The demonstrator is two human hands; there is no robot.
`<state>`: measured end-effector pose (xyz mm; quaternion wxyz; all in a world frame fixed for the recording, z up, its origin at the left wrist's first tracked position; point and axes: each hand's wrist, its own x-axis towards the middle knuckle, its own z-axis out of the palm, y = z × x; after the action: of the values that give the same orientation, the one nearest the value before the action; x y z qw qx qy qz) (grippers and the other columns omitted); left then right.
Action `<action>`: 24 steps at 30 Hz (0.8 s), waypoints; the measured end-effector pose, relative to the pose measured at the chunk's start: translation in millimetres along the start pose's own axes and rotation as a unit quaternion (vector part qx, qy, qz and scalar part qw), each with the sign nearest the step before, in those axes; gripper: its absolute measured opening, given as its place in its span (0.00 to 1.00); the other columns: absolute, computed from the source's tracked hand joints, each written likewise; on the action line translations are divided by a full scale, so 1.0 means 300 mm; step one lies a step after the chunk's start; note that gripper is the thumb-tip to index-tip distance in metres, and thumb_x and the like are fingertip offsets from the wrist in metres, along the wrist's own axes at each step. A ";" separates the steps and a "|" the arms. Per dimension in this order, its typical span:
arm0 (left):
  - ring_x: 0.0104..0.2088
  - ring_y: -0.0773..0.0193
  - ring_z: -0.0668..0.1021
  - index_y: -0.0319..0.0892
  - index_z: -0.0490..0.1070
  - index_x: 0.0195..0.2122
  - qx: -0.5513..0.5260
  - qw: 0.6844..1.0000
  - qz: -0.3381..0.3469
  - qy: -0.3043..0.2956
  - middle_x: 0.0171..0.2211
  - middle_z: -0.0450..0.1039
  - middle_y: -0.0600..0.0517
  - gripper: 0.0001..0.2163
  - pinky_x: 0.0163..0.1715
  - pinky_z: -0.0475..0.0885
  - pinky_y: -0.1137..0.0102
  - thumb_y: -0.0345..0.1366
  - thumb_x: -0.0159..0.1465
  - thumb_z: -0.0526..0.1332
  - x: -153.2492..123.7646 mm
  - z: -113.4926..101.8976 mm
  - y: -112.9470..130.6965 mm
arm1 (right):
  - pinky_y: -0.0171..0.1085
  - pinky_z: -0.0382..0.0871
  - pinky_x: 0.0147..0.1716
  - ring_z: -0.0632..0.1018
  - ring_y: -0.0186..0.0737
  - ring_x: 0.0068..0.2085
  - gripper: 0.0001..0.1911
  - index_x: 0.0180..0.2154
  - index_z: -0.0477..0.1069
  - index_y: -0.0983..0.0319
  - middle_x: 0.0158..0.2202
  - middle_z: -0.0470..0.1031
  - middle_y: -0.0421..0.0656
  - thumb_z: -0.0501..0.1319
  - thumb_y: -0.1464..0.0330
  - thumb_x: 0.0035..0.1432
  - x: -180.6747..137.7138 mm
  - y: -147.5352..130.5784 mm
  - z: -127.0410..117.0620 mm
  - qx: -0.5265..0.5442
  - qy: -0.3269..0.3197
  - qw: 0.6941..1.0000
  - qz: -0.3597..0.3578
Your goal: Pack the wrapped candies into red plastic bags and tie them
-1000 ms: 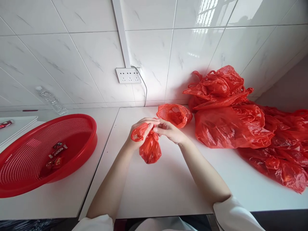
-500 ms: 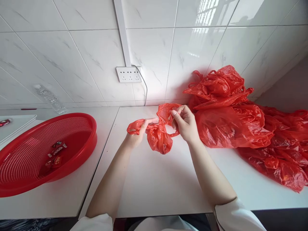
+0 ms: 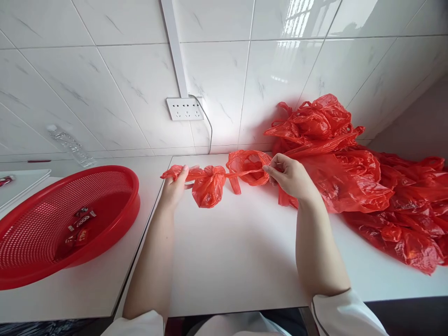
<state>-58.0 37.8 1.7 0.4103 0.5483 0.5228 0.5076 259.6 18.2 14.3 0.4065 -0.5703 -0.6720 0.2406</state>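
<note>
A small red plastic bag [image 3: 208, 187] hangs knotted between my hands over the white table [image 3: 238, 261]. My left hand [image 3: 174, 187] grips its left handle, fingers closed round the plastic. My right hand [image 3: 292, 176] pinches the right handle, which is stretched taut toward the knot. Both handles are pulled outward in a straight line. Just behind it lies another small red bag [image 3: 249, 166], open at the top.
A heap of red plastic bags [image 3: 350, 172] covers the table's right side up to the tiled wall. On the left sits a red mesh basket [image 3: 52, 224] with a few small packets [image 3: 80, 226]. A clear bottle [image 3: 70, 145] and a wall socket [image 3: 185, 108] are behind.
My hands have moved apart, left going left and right going right, drawing the bag's handles tight into a knot. The bag's bundle has risen slightly and shifted left.
</note>
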 end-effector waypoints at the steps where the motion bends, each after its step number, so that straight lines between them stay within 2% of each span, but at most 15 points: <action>1: 0.52 0.49 0.78 0.41 0.75 0.47 0.005 1.000 -0.023 -0.020 0.55 0.74 0.42 0.24 0.44 0.78 0.57 0.56 0.64 0.57 0.005 -0.005 -0.012 | 0.34 0.63 0.26 0.70 0.34 0.24 0.15 0.28 0.60 0.58 0.22 0.70 0.36 0.59 0.57 0.61 -0.003 0.000 -0.004 -0.026 -0.023 0.999 0.007; 5: 0.50 0.51 0.79 0.46 0.76 0.48 0.083 0.982 -0.120 -0.121 0.55 0.75 0.45 0.25 0.51 0.75 0.56 0.59 0.63 0.55 0.024 -0.006 -0.063 | 0.35 0.62 0.26 0.72 0.36 0.26 0.13 0.29 0.63 0.58 0.25 0.72 0.38 0.59 0.58 0.60 -0.010 0.018 -0.004 -0.146 -0.142 0.978 0.037; 7: 0.53 0.51 0.77 0.47 0.76 0.48 0.137 0.968 -0.135 -0.161 0.55 0.74 0.47 0.24 0.54 0.72 0.57 0.59 0.62 0.56 0.031 0.002 -0.084 | 0.36 0.66 0.29 0.75 0.40 0.32 0.10 0.35 0.68 0.57 0.33 0.76 0.41 0.60 0.58 0.58 -0.010 0.029 0.021 -0.189 -0.167 0.967 0.036; 8: 0.56 0.51 0.75 0.48 0.76 0.50 0.162 0.964 -0.128 -0.167 0.57 0.72 0.47 0.24 0.56 0.70 0.59 0.58 0.62 0.58 0.034 0.006 -0.090 | 0.37 0.68 0.33 0.77 0.43 0.38 0.12 0.41 0.69 0.57 0.39 0.77 0.43 0.62 0.59 0.57 -0.008 0.031 0.042 -0.199 -0.168 0.965 0.023; 11: 0.60 0.51 0.71 0.51 0.67 0.59 0.237 0.962 -0.086 -0.107 0.61 0.67 0.47 0.29 0.59 0.66 0.59 0.57 0.60 0.61 0.036 0.011 -0.084 | 0.44 0.69 0.49 0.71 0.49 0.56 0.28 0.58 0.64 0.53 0.57 0.70 0.46 0.64 0.62 0.56 0.003 0.019 0.146 -0.206 -0.161 0.963 -0.065; 13: 0.58 0.51 0.72 0.52 0.56 0.66 0.272 0.958 -0.072 -0.054 0.61 0.67 0.47 0.36 0.59 0.66 0.58 0.56 0.59 0.62 0.033 0.006 -0.064 | 0.49 0.62 0.58 0.63 0.51 0.64 0.34 0.63 0.60 0.49 0.65 0.61 0.44 0.65 0.65 0.56 0.016 0.007 0.239 -0.221 -0.184 0.947 -0.143; 15: 0.56 0.51 0.74 0.53 0.50 0.69 0.289 0.955 -0.062 -0.035 0.61 0.67 0.46 0.40 0.57 0.67 0.57 0.57 0.59 0.62 0.029 -0.005 -0.041 | 0.52 0.54 0.63 0.57 0.52 0.67 0.37 0.64 0.58 0.48 0.69 0.54 0.42 0.65 0.70 0.55 0.029 0.005 0.333 -0.240 -0.226 0.919 -0.216; 17: 0.58 0.51 0.72 0.54 0.52 0.68 0.291 0.955 -0.050 -0.041 0.63 0.64 0.46 0.38 0.56 0.69 0.57 0.58 0.60 0.60 0.026 -0.018 -0.024 | 0.50 0.56 0.60 0.63 0.50 0.64 0.33 0.63 0.61 0.51 0.65 0.62 0.45 0.60 0.76 0.57 0.041 0.015 0.411 -0.264 -0.268 0.895 -0.238; 19: 0.60 0.51 0.70 0.54 0.57 0.65 0.292 0.954 -0.037 -0.053 0.65 0.62 0.47 0.33 0.56 0.69 0.58 0.58 0.61 0.58 0.023 -0.027 -0.014 | 0.44 0.64 0.50 0.74 0.47 0.52 0.27 0.58 0.68 0.57 0.53 0.73 0.48 0.57 0.78 0.58 0.046 0.027 0.462 -0.284 -0.303 0.886 -0.208; 20: 0.61 0.50 0.69 0.54 0.60 0.64 0.295 0.953 -0.032 -0.060 0.65 0.61 0.48 0.31 0.56 0.69 0.57 0.58 0.62 0.58 0.023 -0.031 -0.011 | 0.41 0.65 0.45 0.76 0.45 0.46 0.23 0.54 0.71 0.59 0.47 0.75 0.48 0.57 0.77 0.58 0.046 0.029 0.476 -0.290 -0.313 0.885 -0.189; 22: 0.62 0.49 0.68 0.55 0.63 0.62 0.306 0.948 -0.031 -0.081 0.65 0.62 0.49 0.28 0.57 0.68 0.56 0.58 0.62 0.57 0.021 -0.033 -0.004 | 0.37 0.64 0.36 0.76 0.42 0.40 0.13 0.45 0.75 0.62 0.40 0.76 0.47 0.57 0.74 0.58 0.044 0.022 0.476 -0.291 -0.314 0.888 -0.165; 24: 0.62 0.48 0.68 0.57 0.65 0.60 0.321 0.940 -0.045 -0.111 0.64 0.63 0.50 0.27 0.58 0.67 0.54 0.58 0.62 0.57 0.019 -0.031 0.005 | 0.34 0.61 0.31 0.74 0.38 0.35 0.08 0.37 0.74 0.63 0.36 0.75 0.44 0.56 0.72 0.59 0.042 0.005 0.440 -0.283 -0.308 0.896 -0.150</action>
<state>-67.2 42.5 5.4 0.2907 0.6796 0.6331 0.2300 151.9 49.2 -56.7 0.0318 -0.4506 -0.8811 0.1402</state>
